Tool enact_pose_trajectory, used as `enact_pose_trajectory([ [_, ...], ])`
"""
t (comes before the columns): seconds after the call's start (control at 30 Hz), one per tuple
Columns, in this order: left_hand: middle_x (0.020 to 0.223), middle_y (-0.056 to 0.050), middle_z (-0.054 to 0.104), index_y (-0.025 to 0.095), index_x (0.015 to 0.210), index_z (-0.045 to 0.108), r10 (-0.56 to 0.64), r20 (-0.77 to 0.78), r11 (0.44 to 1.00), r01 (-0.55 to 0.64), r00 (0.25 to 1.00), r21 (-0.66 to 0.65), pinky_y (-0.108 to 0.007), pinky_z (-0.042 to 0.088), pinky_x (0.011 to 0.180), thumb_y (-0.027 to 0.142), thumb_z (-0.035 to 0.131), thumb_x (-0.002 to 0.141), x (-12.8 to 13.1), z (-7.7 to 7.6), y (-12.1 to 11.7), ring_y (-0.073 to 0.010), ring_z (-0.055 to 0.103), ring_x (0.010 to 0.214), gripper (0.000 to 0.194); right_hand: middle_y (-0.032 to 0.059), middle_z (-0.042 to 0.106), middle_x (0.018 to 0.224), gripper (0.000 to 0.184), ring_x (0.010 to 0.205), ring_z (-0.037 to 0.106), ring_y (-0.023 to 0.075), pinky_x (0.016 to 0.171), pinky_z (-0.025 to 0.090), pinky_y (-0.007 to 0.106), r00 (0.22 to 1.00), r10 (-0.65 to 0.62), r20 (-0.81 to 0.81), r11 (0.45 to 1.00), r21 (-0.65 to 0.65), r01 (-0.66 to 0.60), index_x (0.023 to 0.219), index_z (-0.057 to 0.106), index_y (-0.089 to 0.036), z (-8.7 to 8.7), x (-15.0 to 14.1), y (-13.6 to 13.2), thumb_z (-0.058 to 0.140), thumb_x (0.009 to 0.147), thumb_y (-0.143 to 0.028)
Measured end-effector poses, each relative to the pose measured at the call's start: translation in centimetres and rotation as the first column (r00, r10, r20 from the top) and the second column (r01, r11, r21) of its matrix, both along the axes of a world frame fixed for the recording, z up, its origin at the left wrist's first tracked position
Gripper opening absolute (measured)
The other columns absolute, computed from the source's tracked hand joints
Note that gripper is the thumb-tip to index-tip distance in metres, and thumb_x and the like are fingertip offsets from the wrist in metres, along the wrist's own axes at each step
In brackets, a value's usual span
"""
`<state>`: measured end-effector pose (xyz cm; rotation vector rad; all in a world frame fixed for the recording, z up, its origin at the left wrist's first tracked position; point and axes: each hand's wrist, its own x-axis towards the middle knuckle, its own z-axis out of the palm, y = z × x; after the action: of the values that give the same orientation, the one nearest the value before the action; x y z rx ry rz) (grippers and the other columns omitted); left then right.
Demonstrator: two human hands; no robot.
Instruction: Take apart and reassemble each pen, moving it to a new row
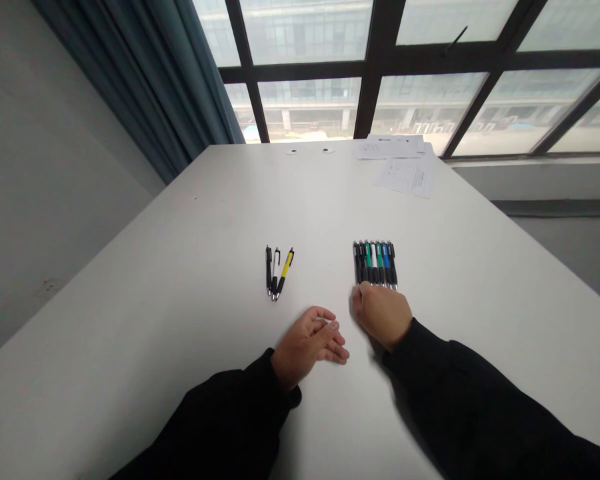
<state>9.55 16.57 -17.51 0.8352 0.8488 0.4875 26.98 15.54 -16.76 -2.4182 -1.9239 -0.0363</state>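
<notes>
7 pens (pixel 374 259) in tight parallel row; left of them, 3 pens (pixel 275 270), black, white, yellow, fanned

Right hand (pixel 383 315) — palm hidden

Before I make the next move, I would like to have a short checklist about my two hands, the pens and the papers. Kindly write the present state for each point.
1. Left hand free of any pen: ok; its fingers are loosely spread and no pen shows in it.
2. Right hand free of any pen: cannot tell; its fingers are mostly hidden from view.
3. Row of pens lying neatly side by side: ok; the clip ends point away from you.
4. Left group of three pens parallel: not ok; the yellow pen slants, so they fan out at the far ends.
5. Papers away from the pens: ok; they lie near the far edge.
</notes>
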Motion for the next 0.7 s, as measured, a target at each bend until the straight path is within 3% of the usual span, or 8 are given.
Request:
enact_pose_trajectory([
  [0.17,0.069,0.001,0.061,0.018,0.097,0.043,-0.045,-0.016,0.998,0.045,0.999,0.036,-0.034,0.056,0.056,0.056,0.073,0.072,0.0,-0.4,-0.2,-0.0168,0.066,0.055,0.054,0.0109,0.071,0.066,0.04,0.057,0.068,0.0234,0.05,0.035,0.028,1.0,-0.014,0.012,1.0,0.025,0.014,0.075,0.066,-0.017,-0.1,0.1,0.0,0.038,0.098,-0.033],
  [0.27,0.079,0.001,0.059,0.02,0.101,0.043,0.02,-0.108,0.968,0.008,0.994,0.253,-0.031,0.053,0.049,0.051,0.068,0.077,-0.8,-0.9,0.7,-0.0148,0.062,0.053,0.046,0.0096,0.071,0.065,0.042,0.055,0.065,0.0208,0.049,0.029,0.028,1.0,0.004,0.013,0.999,0.037,-0.005,0.073,0.066,-0.018,-0.3,0.1,-0.2,0.038,0.098,-0.037],
  [0.3,0.083,0.0,0.058,0.02,0.103,0.044,0.12,-0.168,0.914,-0.042,0.978,0.404,-0.029,0.052,0.048,0.046,0.066,0.079,-1.3,-1.0,1.3,-0.0134,0.061,0.055,0.042,0.0088,0.071,0.065,0.043,0.054,0.064,0.02,0.049,0.026,0.028,1.0,0.017,0.01,0.999,0.044,-0.017,0.071,0.066,-0.018,-0.4,0.2,-0.3,0.038,0.098,-0.038],
  [0.37,0.08,0.001,0.054,0.019,0.106,0.049,0.389,-0.292,0.662,-0.044,0.874,0.748,-0.029,0.053,0.06,0.034,0.064,0.082,-2.7,-1.1,3.0,-0.0125,0.058,0.062,0.032,0.0069,0.07,0.064,0.043,0.052,0.062,0.0181,0.049,0.021,0.029,0.999,0.054,0.0,0.996,0.066,-0.054,0.068,0.064,-0.019,-0.7,0.2,-0.5,0.039,0.097,-0.039],
  [0.43,0.085,-0.002,0.053,0.017,0.103,0.056,0.591,-0.344,0.39,0.115,0.729,0.914,-0.035,0.053,0.071,0.025,0.062,0.083,-4.2,-1.1,4.7,-0.0151,0.056,0.07,0.023,0.0054,0.07,0.063,0.042,0.05,0.059,0.0164,0.05,0.017,0.029,0.994,0.105,-0.016,0.99,0.095,-0.103,0.066,0.062,-0.019,-0.9,0.2,-0.7,0.041,0.097,-0.039],
  [0.47,0.09,-0.005,0.054,0.016,0.103,0.058,0.634,-0.357,0.307,0.201,0.686,0.93,-0.036,0.052,0.076,0.022,0.06,0.083,-4.8,-1.1,5.5,-0.0172,0.057,0.076,0.021,0.0049,0.069,0.063,0.041,0.05,0.058,0.0157,0.05,0.016,0.029,0.991,0.133,-0.024,0.986,0.108,-0.13,0.066,0.061,-0.019,-0.9,0.2,-0.9,0.042,0.096,-0.039],
  [0.57,0.091,-0.008,0.055,0.015,0.101,0.062,0.687,-0.437,0.19,0.437,0.581,0.879,-0.038,0.05,0.08,0.02,0.061,0.084,-5.9,-0.9,6.7,-0.0223,0.056,0.083,0.018,0.0042,0.068,0.061,0.039,0.049,0.056,0.0147,0.051,0.014,0.029,0.978,0.207,-0.038,0.971,0.131,-0.201,0.065,0.059,-0.019,-1.0,0.2,-1.1,0.044,0.095,-0.039],
  [0.7,0.088,-0.009,0.056,0.015,0.098,0.066,0.737,-0.525,0.182,0.624,0.425,0.76,-0.038,0.048,0.076,0.025,0.06,0.088,-5.8,-0.6,6.4,-0.0256,0.053,0.083,0.016,0.0039,0.066,0.06,0.039,0.048,0.054,0.0142,0.051,0.013,0.03,0.968,0.249,-0.038,0.959,0.149,-0.241,0.065,0.057,-0.018,-1.1,0.4,-1.2,0.045,0.095,-0.04],
])
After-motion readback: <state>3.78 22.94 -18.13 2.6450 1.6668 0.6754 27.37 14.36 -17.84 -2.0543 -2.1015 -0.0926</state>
